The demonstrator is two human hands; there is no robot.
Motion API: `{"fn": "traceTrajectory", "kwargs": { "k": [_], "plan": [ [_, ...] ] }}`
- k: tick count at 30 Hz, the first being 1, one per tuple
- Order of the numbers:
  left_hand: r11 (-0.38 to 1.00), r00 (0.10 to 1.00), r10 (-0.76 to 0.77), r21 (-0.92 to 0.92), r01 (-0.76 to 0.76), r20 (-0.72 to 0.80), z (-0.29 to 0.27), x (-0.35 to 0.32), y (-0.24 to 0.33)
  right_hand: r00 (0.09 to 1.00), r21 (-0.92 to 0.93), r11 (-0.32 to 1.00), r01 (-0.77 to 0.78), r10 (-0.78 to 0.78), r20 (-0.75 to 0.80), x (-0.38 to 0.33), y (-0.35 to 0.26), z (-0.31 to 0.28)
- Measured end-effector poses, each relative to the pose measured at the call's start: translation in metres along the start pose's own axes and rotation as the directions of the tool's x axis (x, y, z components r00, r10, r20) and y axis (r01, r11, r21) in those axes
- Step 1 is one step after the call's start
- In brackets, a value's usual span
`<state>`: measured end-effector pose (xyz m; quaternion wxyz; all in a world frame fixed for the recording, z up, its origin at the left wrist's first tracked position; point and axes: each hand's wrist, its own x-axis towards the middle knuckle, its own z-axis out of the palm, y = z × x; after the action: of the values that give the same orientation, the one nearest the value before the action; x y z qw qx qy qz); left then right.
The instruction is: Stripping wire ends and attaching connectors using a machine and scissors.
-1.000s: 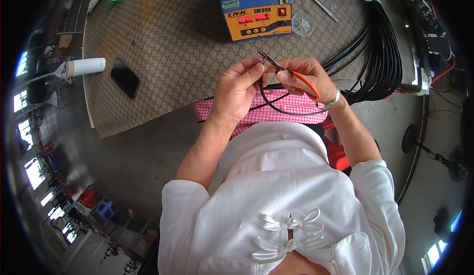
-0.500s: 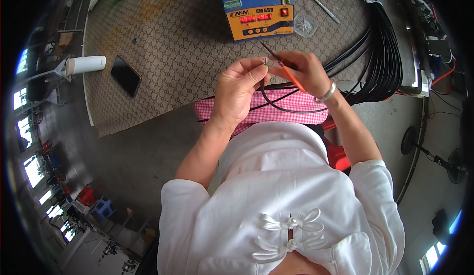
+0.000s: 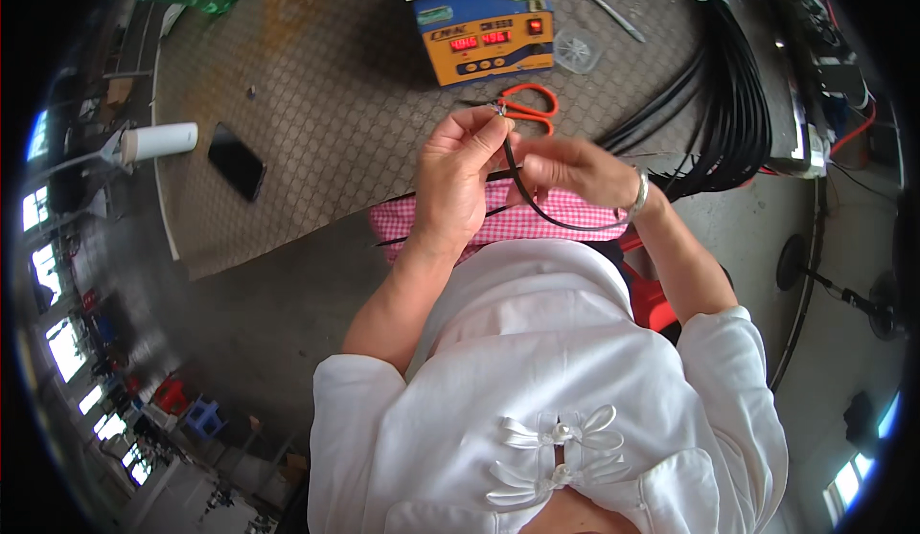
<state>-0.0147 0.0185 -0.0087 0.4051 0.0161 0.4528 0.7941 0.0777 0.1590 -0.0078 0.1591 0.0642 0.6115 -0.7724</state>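
Pinched in the fingers of my left hand (image 3: 458, 165) is the end of a black cable (image 3: 551, 218), with small bare strands or metal showing at its tip. The cable hangs down from there and curves to the right over my lap. My right hand (image 3: 580, 172) is beside it, just right of the cable; its fingers are blurred and partly hidden, so whether they touch the cable is unclear. Orange-handled scissors (image 3: 548, 101) lie on the table beyond my left fingertips, their blades partly behind those fingers.
A blue and yellow box with a red display (image 3: 487, 45) stands at the table's far middle. Beside it are a small clear dish (image 3: 577, 52) and a spoon (image 3: 613, 15). Black cables (image 3: 733, 103) are bundled at right. A phone (image 3: 237, 162) and white cup (image 3: 165, 141) are at left.
My right hand has let go of the scissors, which now lie on the table, and has moved down toward the cable. My left hand keeps its pinch on the cable end.
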Motion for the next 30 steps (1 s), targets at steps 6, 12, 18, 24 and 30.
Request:
{"fn": "traceTrajectory", "kwargs": {
  "k": [6, 12, 18, 24, 30],
  "plan": [
    [0.937, 0.993, -0.072, 0.348, 0.036, 0.092, 0.014, -0.009, -0.030, 0.994, -0.543, 0.833, -0.105, 0.073, -0.079, -0.058, 0.036, -0.035],
    [0.377, 0.962, -0.026, 0.894, -0.244, 0.274, -0.015, -0.016, -0.060, 0.745, -0.621, 0.417, -0.664, 0.435, -0.506, -0.144, 0.154, -0.091],
    [-0.140, 0.935, -0.007, 0.925, -0.353, 0.356, -0.045, -0.018, -0.083, 0.745, -0.735, 0.158, -0.659, 0.270, -0.610, -0.169, 0.238, -0.121],
    [0.061, 0.945, -0.067, 0.947, -0.317, 0.320, -0.037, -0.024, -0.073, 0.834, -0.879, 0.442, -0.179, -0.405, -0.374, -0.094, 0.073, -0.045],
    [0.329, 0.905, 0.004, 0.854, -0.402, 0.425, -0.005, -0.041, -0.022, 0.795, -0.954, 0.261, 0.144, -0.605, -0.046, -0.048, 0.007, 0.008]
  ]
}}
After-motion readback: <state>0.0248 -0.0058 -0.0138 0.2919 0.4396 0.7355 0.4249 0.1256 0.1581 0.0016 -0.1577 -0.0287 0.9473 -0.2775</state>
